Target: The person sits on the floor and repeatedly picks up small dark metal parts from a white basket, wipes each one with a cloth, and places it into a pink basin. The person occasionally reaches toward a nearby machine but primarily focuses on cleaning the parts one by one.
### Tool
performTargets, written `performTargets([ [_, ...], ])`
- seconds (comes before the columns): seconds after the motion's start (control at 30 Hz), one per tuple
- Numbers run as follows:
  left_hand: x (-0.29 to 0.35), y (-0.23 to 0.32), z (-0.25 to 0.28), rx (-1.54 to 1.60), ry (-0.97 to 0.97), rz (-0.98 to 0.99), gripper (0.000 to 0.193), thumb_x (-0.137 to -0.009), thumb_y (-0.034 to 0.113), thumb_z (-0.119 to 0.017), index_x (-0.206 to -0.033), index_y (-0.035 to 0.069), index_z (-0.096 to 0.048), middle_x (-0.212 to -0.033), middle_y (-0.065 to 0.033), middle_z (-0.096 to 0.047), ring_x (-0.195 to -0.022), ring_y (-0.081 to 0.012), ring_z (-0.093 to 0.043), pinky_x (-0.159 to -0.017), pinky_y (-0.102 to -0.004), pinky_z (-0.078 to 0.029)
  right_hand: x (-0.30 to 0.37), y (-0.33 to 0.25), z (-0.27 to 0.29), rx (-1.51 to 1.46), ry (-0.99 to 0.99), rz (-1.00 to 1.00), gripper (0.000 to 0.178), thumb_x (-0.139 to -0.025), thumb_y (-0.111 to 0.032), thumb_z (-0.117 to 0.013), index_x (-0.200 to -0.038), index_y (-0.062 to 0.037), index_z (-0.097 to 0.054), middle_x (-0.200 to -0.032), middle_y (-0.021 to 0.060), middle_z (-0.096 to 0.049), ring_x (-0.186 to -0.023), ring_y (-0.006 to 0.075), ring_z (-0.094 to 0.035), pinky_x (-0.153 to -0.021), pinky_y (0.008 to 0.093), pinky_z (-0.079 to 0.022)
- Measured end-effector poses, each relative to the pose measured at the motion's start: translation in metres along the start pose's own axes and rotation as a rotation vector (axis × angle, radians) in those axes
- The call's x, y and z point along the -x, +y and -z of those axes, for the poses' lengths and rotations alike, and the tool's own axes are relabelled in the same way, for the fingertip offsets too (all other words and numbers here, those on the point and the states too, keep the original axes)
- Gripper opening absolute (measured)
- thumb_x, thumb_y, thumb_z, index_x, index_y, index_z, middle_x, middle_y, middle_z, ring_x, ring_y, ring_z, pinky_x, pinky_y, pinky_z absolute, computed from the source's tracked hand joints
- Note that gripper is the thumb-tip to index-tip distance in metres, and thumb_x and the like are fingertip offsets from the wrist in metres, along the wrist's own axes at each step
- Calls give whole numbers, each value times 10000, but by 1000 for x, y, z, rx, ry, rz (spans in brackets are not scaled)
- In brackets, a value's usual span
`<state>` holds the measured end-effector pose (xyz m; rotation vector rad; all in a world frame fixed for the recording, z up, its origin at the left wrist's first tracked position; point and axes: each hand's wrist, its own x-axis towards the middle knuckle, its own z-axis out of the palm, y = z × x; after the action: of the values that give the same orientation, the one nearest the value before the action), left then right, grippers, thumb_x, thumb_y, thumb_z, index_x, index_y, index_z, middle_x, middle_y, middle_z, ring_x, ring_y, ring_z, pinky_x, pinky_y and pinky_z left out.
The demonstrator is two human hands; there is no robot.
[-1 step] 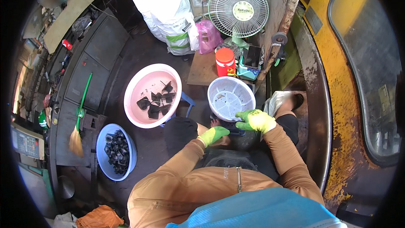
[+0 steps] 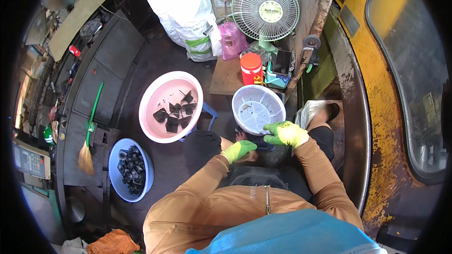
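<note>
My left hand point(image 2: 239, 150), in a yellow-green glove, hovers above my lap with its fingers pressed together; whatever they may hold is too small to make out. Farther right, my right hand point(image 2: 287, 134), gloved alike, is at the near right rim of a white perforated plastic basket point(image 2: 253, 95). Its thumb and fingers point left and stand apart, and no object shows between them. A few small dark bits lie in the basket. To its left is a pink basin point(image 2: 147, 108) holding several black angular parts point(image 2: 172, 123).
A blue tub point(image 2: 149, 178) of black parts stands at the left, near a green-handled broom point(image 2: 94, 108). Ahead are a fan point(image 2: 266, 11), a red-orange jug point(image 2: 252, 69) on a low board point(image 2: 225, 77), and white sacks point(image 2: 186, 19). A rusty yellow machine point(image 2: 381, 160) borders the right.
</note>
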<state>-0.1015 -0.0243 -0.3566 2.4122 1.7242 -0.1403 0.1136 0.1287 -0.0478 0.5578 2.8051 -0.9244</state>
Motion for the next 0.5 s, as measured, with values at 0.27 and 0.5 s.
performTargets([
  [0.27,0,3,43,304,-255,92,373,-923,156,-404,-1223,5,-564,-1249,-176,-570,-1196,-231,-531,-1054,-309,-360,-6,6,2,-1,12,-21,513,-863,-426,-576,-1229,-67,-596,-1092,224,-655,-1025,371,-626,-890,446,-477],
  [0.5,2,-6,22,456,-211,83,354,-922,146,-417,-1216,21,-572,-1247,-137,-583,-1152,-196,-554,-1004,-301,-396,-6,5,1,18,31,-5,517,-854,-425,-585,-1230,-70,-602,-1122,214,-648,-1048,365,-619,-905,437,-474],
])
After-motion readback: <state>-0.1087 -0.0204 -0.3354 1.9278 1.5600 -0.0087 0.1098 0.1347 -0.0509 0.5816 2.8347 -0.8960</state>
